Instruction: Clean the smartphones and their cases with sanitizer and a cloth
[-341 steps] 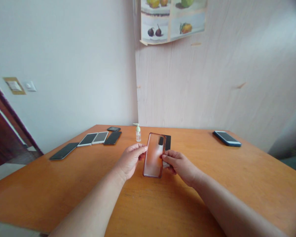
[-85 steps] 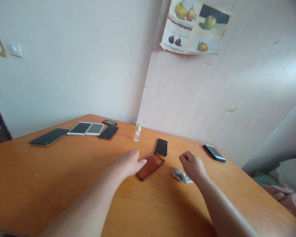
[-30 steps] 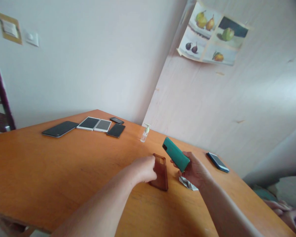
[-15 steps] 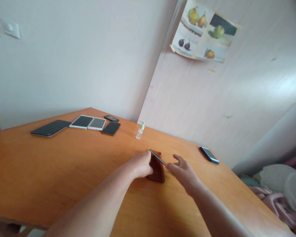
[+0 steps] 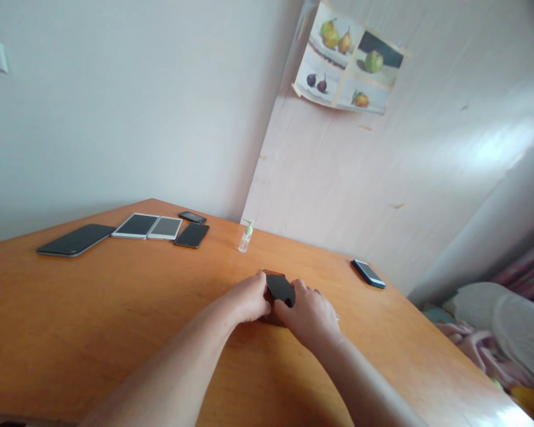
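A smartphone [image 5: 279, 288] with a dark screen is between my hands over the wooden table, tilted. Below it shows part of a reddish-brown phone case [image 5: 274, 321]; whether the phone sits inside the case I cannot tell. My left hand [image 5: 253, 298] is closed on the phone's left side, its thumb at the upper corner. With thumb and fingers, my right hand [image 5: 310, 311] grips the phone's lower right end. My hands cover much of the case.
Beyond my hands stands a small clear pump bottle [image 5: 244, 238]. A black phone [image 5: 192, 235], a white tablet [image 5: 136, 225] and several other devices lie at the back left. Another phone [image 5: 368, 273] lies near the right edge. Walls border the far sides.
The phone, seen edge-on before, has turned so its dark screen shows and it covers more of the case. My right hand has moved left and closed on it. The view has shifted slightly.
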Demonstrator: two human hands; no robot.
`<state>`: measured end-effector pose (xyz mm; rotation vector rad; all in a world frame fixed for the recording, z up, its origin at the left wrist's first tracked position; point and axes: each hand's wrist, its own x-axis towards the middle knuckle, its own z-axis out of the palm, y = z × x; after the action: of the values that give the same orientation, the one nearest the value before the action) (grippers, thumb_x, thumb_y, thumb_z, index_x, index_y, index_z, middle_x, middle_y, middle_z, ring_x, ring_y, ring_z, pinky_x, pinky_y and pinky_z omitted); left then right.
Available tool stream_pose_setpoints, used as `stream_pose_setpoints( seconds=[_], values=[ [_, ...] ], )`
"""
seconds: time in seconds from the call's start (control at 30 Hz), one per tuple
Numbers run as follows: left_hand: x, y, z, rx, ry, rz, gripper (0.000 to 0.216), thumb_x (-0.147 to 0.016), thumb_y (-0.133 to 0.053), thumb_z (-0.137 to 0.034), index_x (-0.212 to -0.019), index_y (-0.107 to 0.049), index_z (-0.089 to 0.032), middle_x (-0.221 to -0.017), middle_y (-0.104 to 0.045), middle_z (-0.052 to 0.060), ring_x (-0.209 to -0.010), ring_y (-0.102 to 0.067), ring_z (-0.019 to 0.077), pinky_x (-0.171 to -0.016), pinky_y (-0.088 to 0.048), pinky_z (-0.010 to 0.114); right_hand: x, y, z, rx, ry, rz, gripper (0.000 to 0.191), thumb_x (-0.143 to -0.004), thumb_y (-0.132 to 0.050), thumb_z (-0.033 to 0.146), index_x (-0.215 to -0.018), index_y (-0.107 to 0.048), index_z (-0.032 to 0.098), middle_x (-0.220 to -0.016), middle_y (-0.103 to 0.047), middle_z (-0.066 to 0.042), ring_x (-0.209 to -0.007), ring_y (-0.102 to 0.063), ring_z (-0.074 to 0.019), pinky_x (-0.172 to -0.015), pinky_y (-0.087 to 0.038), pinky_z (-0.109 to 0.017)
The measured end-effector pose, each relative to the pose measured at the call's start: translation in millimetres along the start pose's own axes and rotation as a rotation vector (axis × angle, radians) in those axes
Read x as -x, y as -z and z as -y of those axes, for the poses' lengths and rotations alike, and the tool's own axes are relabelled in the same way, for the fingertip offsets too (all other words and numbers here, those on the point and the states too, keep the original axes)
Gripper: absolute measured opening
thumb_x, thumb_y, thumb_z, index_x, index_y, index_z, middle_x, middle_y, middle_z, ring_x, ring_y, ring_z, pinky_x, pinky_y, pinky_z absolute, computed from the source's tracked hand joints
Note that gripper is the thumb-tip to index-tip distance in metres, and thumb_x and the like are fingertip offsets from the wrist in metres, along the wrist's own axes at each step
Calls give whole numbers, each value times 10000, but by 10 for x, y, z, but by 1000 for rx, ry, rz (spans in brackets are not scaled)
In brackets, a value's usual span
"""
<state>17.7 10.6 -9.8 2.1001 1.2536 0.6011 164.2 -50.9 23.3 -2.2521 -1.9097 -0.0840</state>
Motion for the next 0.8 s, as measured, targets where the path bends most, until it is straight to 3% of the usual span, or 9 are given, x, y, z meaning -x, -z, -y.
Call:
stream_pose_setpoints(
  seconds=[0.17, 0.37, 0.8],
  values=[
    [-13, -28, 17, -14, -34, -2, 419, -656, -726, -262, -1031, -549, -203, -943, -712, 46, -868, -654, 210, -648, -442, 231, -40, -67, 58, -23, -9, -3, 395, -776, -542, 501, -1013, -584, 188, -955, -679, -149, -943, -629, -320, -734, -440, -369],
    [8, -25, -6, -29, -65, 10, 344, -655, -711, -224, -939, -518, -202, -852, -692, 23, -790, -648, 186, -595, -415, 224, -62, -102, 88, -72, -39, 15, 413, -768, -542, 521, -1003, -577, 183, -981, -670, -149, -927, -645, -325, -741, -461, -383],
    [-23, -21, 66, -69, -59, 67, 357, -636, -683, -201, -938, -492, -207, -833, -655, 21, -768, -623, 186, -593, -391, 232, -105, -141, 74, -73, -12, 52, 487, -794, -532, 588, -1015, -593, 158, -1032, -670, -168, -961, -643, -332, -748, -464, -378]
  ],
)
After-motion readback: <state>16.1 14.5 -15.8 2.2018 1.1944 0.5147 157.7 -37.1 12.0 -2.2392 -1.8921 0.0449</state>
